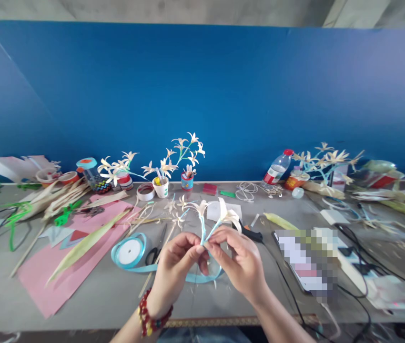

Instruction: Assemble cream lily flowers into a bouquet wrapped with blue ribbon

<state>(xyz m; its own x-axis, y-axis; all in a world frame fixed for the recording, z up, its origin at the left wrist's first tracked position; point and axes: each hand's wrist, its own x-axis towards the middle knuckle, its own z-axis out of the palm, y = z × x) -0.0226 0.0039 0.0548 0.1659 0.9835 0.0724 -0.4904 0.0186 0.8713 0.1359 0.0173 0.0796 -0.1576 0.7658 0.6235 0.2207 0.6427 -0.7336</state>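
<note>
Just above the table, my left hand point(181, 259) and my right hand point(240, 259) come together, thumbs and fingers pinched on pale blue wrapped stems. The stems form a V. One white craft flower point(228, 215) leans to the right, and a second flower point(201, 209) rises on the left stem. Light blue ribbon point(202, 277) passes below my hands, from a roll of ribbon point(116, 252) left of them. Whether a ribbon end lies between my fingers is hidden. Dark-handled scissors point(151, 256) lie beside my left hand.
Pink paper point(48, 281) with a pale husk point(88, 243) covers the left side. A black glue gun point(251, 234) and a phone point(297, 262) with cables lie to the right. Behind stand cups of flowers point(161, 188) and a plastic bottle point(277, 167), before a blue partition point(202, 85).
</note>
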